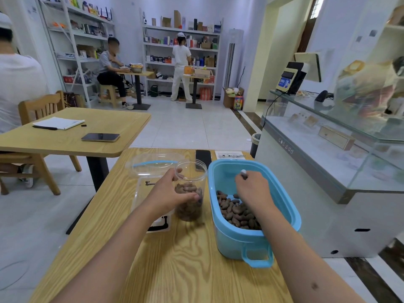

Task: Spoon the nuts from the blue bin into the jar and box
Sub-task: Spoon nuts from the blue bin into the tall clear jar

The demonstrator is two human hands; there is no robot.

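Nuts point(237, 212) lie in a low pile at the near end of the blue bin point(255, 235), which sits on the right side of the bench point(175, 265). My right hand point(251, 189) is down inside the bin, curled tight around the handle of a spoon point(243, 171); I can only see the white tip of it. My left hand point(169, 196) wraps around the clear jar point(191, 191), just beside the bin, and the jar looks about half full. The clear box point(150, 171) stands behind and to the left of the jar, and I cannot tell if any nuts are in it. I think nuts could roll off the spoon when I lift it over the bin's tall wall. The jar's mouth is small, so a full spoon might spill onto the bench. If my left grip slips, the jar could tip. A black phone point(203, 159) lies close behind the jar. The bin sits near the right edge of the bench, so a hard push could slide it off. Room in front of me is wide and bare.
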